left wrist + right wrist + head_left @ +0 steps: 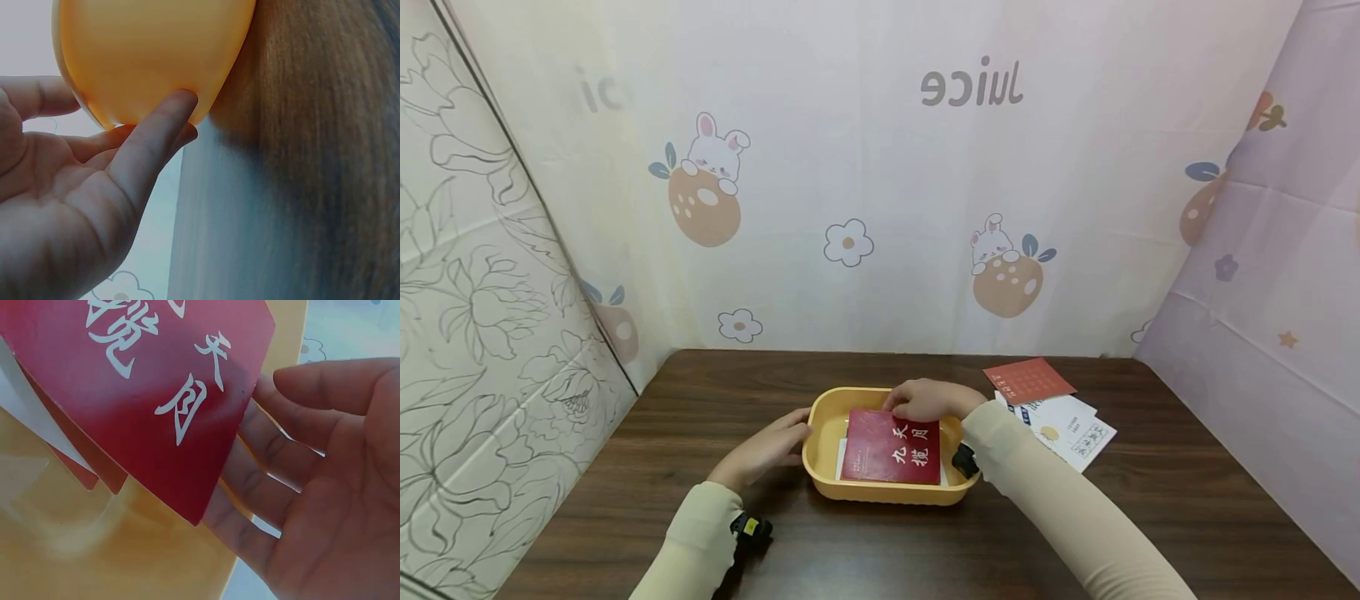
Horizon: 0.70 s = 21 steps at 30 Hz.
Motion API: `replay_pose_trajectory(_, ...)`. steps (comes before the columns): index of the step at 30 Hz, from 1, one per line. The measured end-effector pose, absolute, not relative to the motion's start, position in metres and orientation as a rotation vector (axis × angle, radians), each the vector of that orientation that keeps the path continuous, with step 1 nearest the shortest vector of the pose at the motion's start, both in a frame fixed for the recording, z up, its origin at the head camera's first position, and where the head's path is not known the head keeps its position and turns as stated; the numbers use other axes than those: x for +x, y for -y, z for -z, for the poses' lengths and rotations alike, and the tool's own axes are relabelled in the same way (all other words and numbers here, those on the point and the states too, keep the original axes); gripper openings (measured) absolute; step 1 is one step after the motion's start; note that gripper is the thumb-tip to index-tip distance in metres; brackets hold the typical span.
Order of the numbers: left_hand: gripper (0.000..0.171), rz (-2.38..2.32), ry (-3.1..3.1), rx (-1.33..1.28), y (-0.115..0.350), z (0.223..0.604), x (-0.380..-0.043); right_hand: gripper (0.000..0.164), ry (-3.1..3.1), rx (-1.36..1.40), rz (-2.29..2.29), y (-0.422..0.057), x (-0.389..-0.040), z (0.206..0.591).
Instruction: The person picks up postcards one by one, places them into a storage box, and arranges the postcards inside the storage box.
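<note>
A yellow plastic basin (891, 493) stands on the table. Inside it lies a red card (880, 454) with large white Chinese characters, on top of white and red cards (75, 453) whose edges stick out. My right hand (925, 398) reaches over the basin's far side. Its fingers run behind one edge of the red card (172, 419), with the fingertips hidden, while the thumb (294, 387) is off the card's face. At the basin's left end, my left hand (765, 450) rests relaxed fingers against the outer wall (150, 56) and rim.
To the right of the basin, an orange-red card (1033, 380) overlaps white printed cards (1067, 429) on the dark wood table (685, 417). A patterned curtain (790, 167) hangs behind the table. Each wrist wears a small black camera (752, 527).
</note>
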<state>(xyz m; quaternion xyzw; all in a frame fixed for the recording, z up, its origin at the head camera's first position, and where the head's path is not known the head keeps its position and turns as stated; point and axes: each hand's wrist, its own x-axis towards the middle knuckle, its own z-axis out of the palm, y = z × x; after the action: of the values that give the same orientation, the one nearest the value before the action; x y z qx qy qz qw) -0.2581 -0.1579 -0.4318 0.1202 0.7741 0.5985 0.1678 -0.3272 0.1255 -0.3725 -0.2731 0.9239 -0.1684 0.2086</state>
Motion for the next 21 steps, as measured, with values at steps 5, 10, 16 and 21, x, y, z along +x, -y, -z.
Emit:
replay_pose_trajectory(5,0.051,-1.696,-2.211,0.342,0.1585,0.4314,-0.2580,0.031,-2.504,-0.702,0.464,-0.1252,-0.3245,0.3704)
replay_pose_trajectory(10,0.051,-1.691,-2.208,0.346,0.1590,0.4314,-0.2574,0.036,-2.454,-0.651,0.461,-0.1265,-0.3230,0.3715)
replay_pose_trajectory(16,0.051,-1.692,-2.215,0.334,0.1584,0.4328,-0.2571,0.040,-2.456,-0.674,0.457,-0.1275,-0.3229,0.3724)
replay_pose_trajectory(21,0.051,-1.683,-2.231,0.318,0.1576,0.4335,-0.2573,0.042,-2.475,-0.726,0.449,-0.1306,-0.3234,0.3679)
